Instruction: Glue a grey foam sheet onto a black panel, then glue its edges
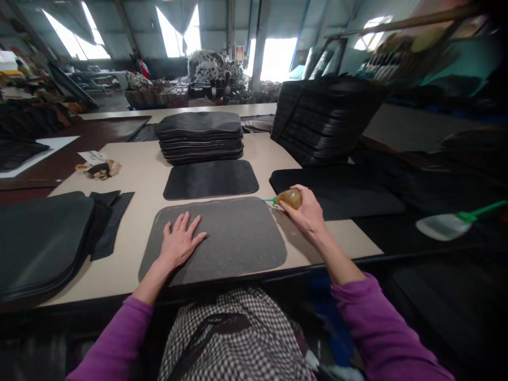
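the left hand [180, 244] lies flat and open on the left part of a grey mat [222, 238], fingers spread, pressing it down and holding nothing. the mat sits at the near edge of the worktop [146, 174], its rough side up. the right hand [307, 214] is closed around a small amber squeeze bottle [289, 198] with a green nozzle, and the nozzle tip is at the mat's far right corner, just at its rim. a thin pale line seems to run along the mat's far edge, which looks like glue already laid there, though it is too fine to be sure; the right and near edges show no such line, so most of the outline seems left to do. beyond the mat lies a single black mat [211, 180], and behind that a stack of black mats [199, 136] towards the far edge. a taller leaning pile [325, 119] stands at the far right corner, and more dark pieces [43, 238] rest at the left edge
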A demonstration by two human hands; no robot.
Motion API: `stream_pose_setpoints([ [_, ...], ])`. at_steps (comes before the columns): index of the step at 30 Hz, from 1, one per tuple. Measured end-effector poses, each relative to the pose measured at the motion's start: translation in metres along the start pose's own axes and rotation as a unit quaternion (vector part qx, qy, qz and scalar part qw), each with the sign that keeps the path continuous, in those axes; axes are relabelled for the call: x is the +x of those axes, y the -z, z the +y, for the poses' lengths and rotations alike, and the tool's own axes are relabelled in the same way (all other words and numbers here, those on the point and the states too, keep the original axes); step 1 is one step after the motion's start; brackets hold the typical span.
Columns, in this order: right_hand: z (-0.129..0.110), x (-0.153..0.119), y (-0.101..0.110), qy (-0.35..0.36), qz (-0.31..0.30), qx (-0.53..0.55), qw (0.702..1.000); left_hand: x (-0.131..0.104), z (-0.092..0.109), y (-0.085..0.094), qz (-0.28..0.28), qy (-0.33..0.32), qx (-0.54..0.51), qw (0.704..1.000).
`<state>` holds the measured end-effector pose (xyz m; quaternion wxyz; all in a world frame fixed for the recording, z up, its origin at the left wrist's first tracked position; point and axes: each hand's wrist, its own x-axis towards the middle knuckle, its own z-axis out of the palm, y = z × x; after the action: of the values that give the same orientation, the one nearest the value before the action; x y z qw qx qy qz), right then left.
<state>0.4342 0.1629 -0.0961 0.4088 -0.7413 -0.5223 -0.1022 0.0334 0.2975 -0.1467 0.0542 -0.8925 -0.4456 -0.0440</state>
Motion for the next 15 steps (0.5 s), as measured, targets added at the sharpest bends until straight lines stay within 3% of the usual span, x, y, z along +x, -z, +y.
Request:
stream_pose_setpoints([
  [4, -0.006, -0.007, 0.01, -0.031, 0.04, 0.003, 0.999, 0.0, 0.0, 0.0, -0.003, 0.001, 0.007, 1.0],
  [15, -0.013, -0.027, 0.03, -0.076, 0.023, -0.017, 0.997, 0.002, -0.003, -0.003, -0.01, 0.001, -0.009, 1.0],
])
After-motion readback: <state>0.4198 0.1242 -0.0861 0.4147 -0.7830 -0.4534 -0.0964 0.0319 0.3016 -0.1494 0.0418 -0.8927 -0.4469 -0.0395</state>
